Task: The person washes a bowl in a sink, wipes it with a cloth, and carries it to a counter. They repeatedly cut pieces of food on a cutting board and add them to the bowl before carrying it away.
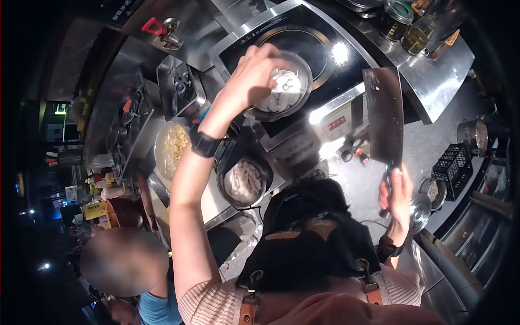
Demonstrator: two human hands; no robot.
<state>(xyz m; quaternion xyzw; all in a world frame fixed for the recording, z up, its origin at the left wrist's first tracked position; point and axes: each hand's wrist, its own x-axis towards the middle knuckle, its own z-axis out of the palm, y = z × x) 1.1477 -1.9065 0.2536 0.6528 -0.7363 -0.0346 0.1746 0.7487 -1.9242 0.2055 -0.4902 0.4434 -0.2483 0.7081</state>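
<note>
My left hand [253,76] reaches over a round dark-rimmed bowl [310,81] on the black cooktop, its bent fingers apart and slightly blurred. Pale slices [286,89] fill the bowl, with whiter shreds on top and a bit of green. My right hand [398,192] grips the handle of a cleaver [384,116], whose broad blade points away from me, beside the cooktop's front right. Below my left forearm sits another dark bowl [264,187] with pale strips in it.
A round container of yellowish pieces [172,145] stands left of my forearm, beside a metal tray [189,96]. Jars [398,21] crowd the steel counter at upper right. On the right are a black crate [452,165] and a glass lid [420,214]. Another person [157,303] is at lower left.
</note>
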